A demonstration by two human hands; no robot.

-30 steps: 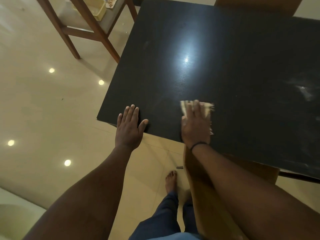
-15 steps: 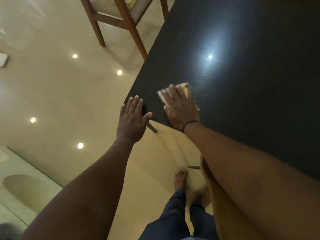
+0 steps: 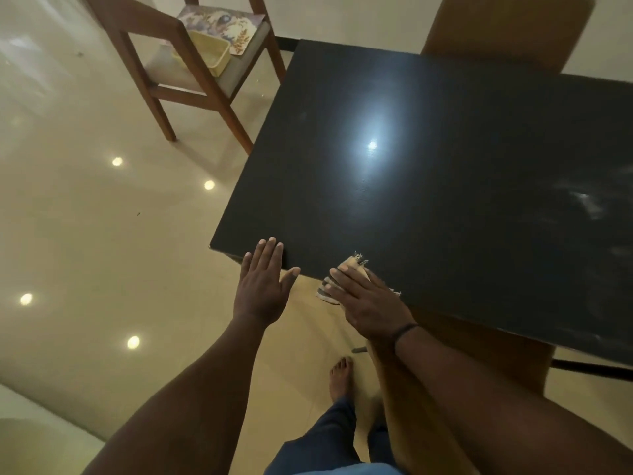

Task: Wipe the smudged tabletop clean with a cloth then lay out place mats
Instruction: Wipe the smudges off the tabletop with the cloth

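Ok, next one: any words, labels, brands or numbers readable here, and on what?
None readable.
The place mat on the wooden chair shows only a floral print, no lettering.
The yellow tray, the cloth and the tabletop carry no visible text.

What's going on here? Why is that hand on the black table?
A person is wiping the dark tabletop. Their right hand presses a cloth flat at the near edge, with part of it hanging over. The left hand lies flat, its fingers on the near corner. Pale smudges show at the right. A patterned place mat lies on a wooden chair with a yellow tray.
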